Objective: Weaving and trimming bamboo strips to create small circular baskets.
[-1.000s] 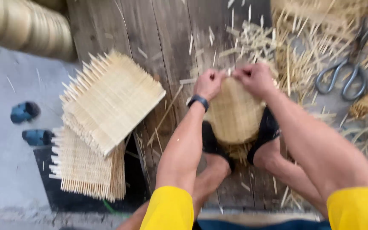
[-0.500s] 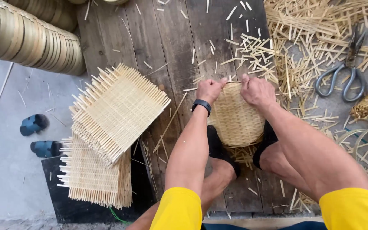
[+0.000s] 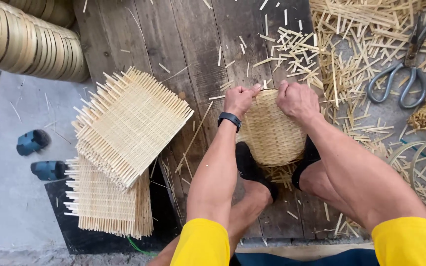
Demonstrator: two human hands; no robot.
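Two hands are on the work, both at the far rim of a round woven bamboo basket (image 3: 272, 130) that I hold clamped between my feet on the dark plank floor (image 3: 183, 44). My left hand (image 3: 240, 100) is closed in a fist on the rim's left side, fingers curled over the edge; my right hand (image 3: 298, 100) is closed on the rim's right side, just beside the left, with a narrow gap between them. The basket lies directly below and toward me from both hands, its dome bulging up toward the camera. Neither hand is nearer; they sit level across the rim. A black wristband (image 3: 229, 119) is on the left wrist.

Left of my arm, a stack of flat woven mats (image 3: 126, 130) lies fanned, well apart from the basket. Scissors (image 3: 401, 74) rest among cut bamboo slivers (image 3: 341, 59) to the right, nearer the right hand. Stacked bamboo hoops (image 3: 25, 42) sit at the upper left.
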